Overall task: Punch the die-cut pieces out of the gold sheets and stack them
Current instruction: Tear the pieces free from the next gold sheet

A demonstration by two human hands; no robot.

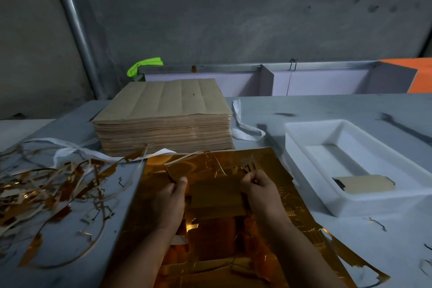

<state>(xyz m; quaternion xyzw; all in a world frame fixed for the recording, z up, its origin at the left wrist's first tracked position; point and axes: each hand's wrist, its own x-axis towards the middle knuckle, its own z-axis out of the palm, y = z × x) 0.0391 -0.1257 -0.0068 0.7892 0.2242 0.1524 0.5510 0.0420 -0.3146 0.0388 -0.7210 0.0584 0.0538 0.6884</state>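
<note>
A shiny gold sheet (275, 170) lies on the table in front of me, partly torn, with cut-outs along its near part. I hold a die-cut piece (216, 196), brown side up, above the sheet. My left hand (171, 201) grips its left edge with the thumb on top. My right hand (260, 190) pinches its upper right corner, where a small scrap of gold sticks up. A punched brown piece (364, 183) lies in the white tray (304, 147) at the right.
A tall stack of brown-backed sheets (163, 119) stands behind the gold sheet. A tangle of gold waste strips (46, 189) covers the table on the left, with white bands (243, 124) around the stack. A grey wall and a metal rail run along the back.
</note>
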